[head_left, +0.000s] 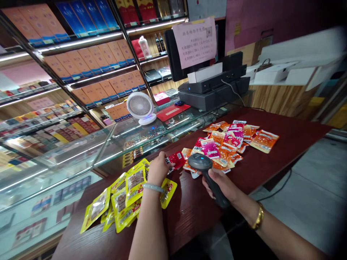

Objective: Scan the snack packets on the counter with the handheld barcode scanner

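Note:
My left hand (158,167) is closed on the edge of a small red snack packet (175,160), which shows a white label with a code. Wrapped around the handle of a dark grey barcode scanner (202,164) is my right hand (219,182); the scanner's head points left toward the red packet. A heap of yellow snack packets (132,184) lies left of and partly behind my left hand. Beyond the scanner is a pile of orange, pink and red packets (225,142), with one orange packet (264,141) at its right edge.
The packets lie on a dark red wooden table (292,133). A glass display counter (103,144) runs along its far side, bearing a white fan (140,106) and a cash register (214,90) with a monitor. Shelves of boxes (89,59) stand behind. A cable (279,191) hangs at right.

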The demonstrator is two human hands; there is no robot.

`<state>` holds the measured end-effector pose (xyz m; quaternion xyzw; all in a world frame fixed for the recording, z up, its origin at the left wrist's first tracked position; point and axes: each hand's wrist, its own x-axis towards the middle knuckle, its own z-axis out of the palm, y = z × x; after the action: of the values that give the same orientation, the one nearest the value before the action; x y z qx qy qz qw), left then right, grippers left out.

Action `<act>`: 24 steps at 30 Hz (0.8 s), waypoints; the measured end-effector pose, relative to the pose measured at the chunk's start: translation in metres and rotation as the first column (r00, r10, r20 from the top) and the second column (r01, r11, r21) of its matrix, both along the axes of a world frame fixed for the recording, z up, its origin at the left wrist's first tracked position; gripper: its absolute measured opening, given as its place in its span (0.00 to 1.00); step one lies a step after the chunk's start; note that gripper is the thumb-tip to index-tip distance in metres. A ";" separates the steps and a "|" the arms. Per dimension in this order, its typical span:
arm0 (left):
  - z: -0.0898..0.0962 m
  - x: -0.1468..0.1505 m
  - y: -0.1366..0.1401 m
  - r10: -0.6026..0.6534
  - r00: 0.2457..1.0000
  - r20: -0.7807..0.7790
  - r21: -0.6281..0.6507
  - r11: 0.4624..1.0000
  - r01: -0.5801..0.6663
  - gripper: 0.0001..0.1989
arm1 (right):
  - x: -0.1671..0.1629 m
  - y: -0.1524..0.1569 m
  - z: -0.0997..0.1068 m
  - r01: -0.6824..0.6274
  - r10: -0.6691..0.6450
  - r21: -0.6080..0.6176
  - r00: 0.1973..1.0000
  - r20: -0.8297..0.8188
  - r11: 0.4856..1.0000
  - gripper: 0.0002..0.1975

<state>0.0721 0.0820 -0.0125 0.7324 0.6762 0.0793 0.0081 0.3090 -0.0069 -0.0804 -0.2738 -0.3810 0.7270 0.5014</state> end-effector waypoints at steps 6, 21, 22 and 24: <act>0.003 0.010 -0.003 -0.041 0.998 0.052 0.042 0.998 0.039 0.14 | 0.000 -0.001 -0.001 -0.005 0.005 -0.003 1.000 0.014 1.000 0.25; -0.028 0.047 0.003 -0.026 0.900 0.435 0.031 0.999 0.014 0.21 | -0.003 -0.002 0.006 0.061 -0.061 0.039 0.998 -0.005 0.997 0.25; -0.035 0.055 0.003 -0.082 0.908 0.411 0.002 0.996 0.089 0.25 | -0.003 -0.002 0.007 0.072 -0.072 0.046 0.997 -0.017 0.996 0.24; -0.047 0.068 0.000 -0.179 0.937 0.299 -0.097 0.971 0.216 0.37 | -0.001 -0.004 0.010 0.087 -0.085 0.064 0.996 -0.040 0.994 0.24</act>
<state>0.1397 0.0825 -0.0596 0.7751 0.5944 0.1403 0.1617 0.3081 -0.0111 -0.0707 -0.2598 -0.3834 0.6966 0.5479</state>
